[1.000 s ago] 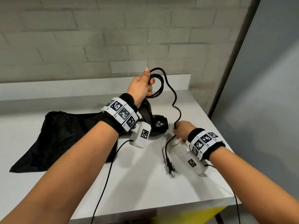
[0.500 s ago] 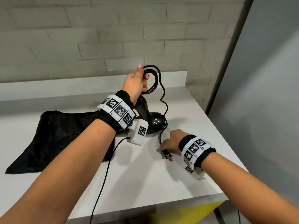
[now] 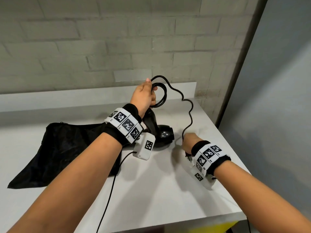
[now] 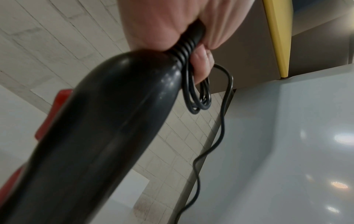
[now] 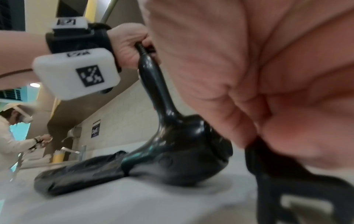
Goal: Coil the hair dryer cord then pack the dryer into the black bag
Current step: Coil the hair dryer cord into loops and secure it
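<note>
The black hair dryer (image 3: 164,134) rests nozzle-down on the white table (image 3: 151,190), handle (image 5: 153,84) pointing up. My left hand (image 3: 145,95) grips the cord's ribbed end and several coiled loops of black cord (image 3: 161,96) at the top of the handle (image 4: 107,121). The loose cord (image 3: 189,113) snakes down from the loops to my right hand (image 3: 189,142), which grips it near its end; the plug (image 5: 298,189) sticks out below the fist. The black bag (image 3: 58,152) lies flat on the table, left of the dryer, partly under my left forearm.
A grey brick wall (image 3: 101,39) and a low white ledge (image 3: 67,98) stand behind the table. The table's right edge (image 3: 235,157) and front edge are close to my right wrist. Another person (image 5: 11,136) works in the distance.
My right hand slid down the cord to the plug end and lifted it off the table. My left hand kept holding the coils above the dryer handle.
</note>
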Demonstrator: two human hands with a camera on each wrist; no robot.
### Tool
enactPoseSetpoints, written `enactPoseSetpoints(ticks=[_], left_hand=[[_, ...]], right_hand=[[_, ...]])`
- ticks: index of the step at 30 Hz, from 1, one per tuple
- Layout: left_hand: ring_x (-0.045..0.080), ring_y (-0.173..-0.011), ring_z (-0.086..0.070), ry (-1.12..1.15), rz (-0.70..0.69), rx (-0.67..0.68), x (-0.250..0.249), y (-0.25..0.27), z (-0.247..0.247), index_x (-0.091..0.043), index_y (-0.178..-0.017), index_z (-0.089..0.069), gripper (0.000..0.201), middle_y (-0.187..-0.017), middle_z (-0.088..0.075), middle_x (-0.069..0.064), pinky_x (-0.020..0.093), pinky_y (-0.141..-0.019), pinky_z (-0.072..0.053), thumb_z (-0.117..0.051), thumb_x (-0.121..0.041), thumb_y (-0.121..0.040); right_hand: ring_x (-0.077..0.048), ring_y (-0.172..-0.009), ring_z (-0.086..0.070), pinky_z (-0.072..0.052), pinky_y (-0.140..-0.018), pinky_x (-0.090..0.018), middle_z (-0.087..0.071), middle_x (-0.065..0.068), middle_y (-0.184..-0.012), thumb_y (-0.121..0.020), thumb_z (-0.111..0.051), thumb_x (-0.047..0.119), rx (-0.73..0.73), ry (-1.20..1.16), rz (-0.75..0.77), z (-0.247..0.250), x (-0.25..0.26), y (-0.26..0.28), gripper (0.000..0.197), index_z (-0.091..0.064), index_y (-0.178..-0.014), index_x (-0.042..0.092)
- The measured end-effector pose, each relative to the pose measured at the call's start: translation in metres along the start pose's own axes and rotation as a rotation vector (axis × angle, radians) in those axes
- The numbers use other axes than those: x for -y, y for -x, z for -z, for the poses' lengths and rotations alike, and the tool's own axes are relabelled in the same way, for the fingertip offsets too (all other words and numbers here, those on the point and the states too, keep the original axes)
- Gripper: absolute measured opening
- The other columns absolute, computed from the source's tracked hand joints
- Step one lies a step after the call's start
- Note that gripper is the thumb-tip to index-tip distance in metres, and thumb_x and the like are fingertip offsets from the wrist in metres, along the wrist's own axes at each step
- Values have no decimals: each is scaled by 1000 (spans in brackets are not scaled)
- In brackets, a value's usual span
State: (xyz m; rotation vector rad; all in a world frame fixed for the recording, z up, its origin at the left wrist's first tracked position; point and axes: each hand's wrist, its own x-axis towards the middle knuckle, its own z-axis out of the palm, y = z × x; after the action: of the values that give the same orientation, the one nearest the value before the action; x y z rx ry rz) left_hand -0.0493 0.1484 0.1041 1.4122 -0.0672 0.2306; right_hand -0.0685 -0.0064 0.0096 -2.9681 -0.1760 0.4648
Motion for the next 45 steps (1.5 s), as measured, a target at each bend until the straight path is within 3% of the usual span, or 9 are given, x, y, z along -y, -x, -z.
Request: enactPoseSetpoints(ticks=[5, 8, 12, 21, 26, 31, 38, 43, 45], left_hand=[[0, -30, -20, 26, 0, -31, 3, -3, 1, -17, -69, -31, 34, -33, -28, -15, 12, -33, -16, -26, -26, -101], [0, -30, -22, 32, -1, -25, 3, -5, 1, -18, -68, -29, 34, -34, -28, -16, 12, -33, -16, -26, -24, -101], [-2, -28, -20, 17, -8, -10, 2, -4, 0, -18, -67, -26, 35, -31, -25, -15, 12, -32, -15, -26, -23, -101], [-1, -26, -21, -33, -16, -4, 3, -6, 1, -15, -66, -30, 38, -33, -26, -13, 12, -31, -18, -26, -28, -101], [-1, -27, -23, -35, -24, 28, 3, -7, 1, -19, -65, -29, 37, -35, -28, -15, 11, -31, -20, -27, -28, -101], [-1, -28, -18, -34, -6, -16, 4, -12, 1, -19, -64, -24, 37, -31, -22, -15, 10, -32, -15, -27, -24, -101], [-1, -31, -22, -51, -12, 58, 3, -6, 0, -17, -68, -29, 34, -36, -28, -15, 13, -35, -18, -27, -21, -101], [-1, -30, -23, -54, 19, 91, 3, -2, 0, -16, -69, -33, 33, -35, -30, -15, 11, -32, -20, -29, -22, -101], [0, -30, -22, -43, 36, 117, 2, -1, -2, -16, -71, -35, 31, -35, -29, -15, 11, -32, -19, -29, -22, -101]], right_hand=[[-33, -81, -61, -49, -52, -13, -58, -20, -95, -90, -41, 3, -453, -647, 71, 33, -4, -14, 13, -53, -93, 7], [-9, -52, -57, -39, -36, -7, -55, -13, -84, -90, -45, 0, -673, -1020, 284, 54, 6, -3, 17, -46, -83, 15], [2, -47, -53, -43, -47, -12, -52, -6, -71, -87, -46, -4, -775, -1252, 527, 68, 28, 11, 34, -41, -76, 28], [-21, -60, -54, -44, -54, -20, -55, 9, -68, -80, -45, 5, -910, -1280, 693, 65, 39, 9, 24, -43, -80, 29], [-11, -64, -56, -45, -57, -13, -52, 12, -85, -79, -48, 4, -832, -1156, 708, 57, 44, -2, 25, -44, -79, 28], [6, -72, -47, -37, -69, -1, -49, -1, -83, -80, -55, -4, -925, -840, 674, 60, 45, -10, 4, -54, -83, -2], [-10, -69, -40, -32, -65, -12, -42, -1, -81, -81, -61, 1, -928, -600, 619, 70, 44, -14, 13, -50, -76, 7], [-24, -104, -52, -41, -94, -30, -54, -11, -110, -82, -53, 2, -883, -630, 629, 74, 48, -13, 32, -47, -113, 2], [-24, -120, -49, -35, -101, -22, -52, -14, -129, -82, -42, -7, -726, -644, 660, 75, 50, -13, 53, -34, -133, 6]])
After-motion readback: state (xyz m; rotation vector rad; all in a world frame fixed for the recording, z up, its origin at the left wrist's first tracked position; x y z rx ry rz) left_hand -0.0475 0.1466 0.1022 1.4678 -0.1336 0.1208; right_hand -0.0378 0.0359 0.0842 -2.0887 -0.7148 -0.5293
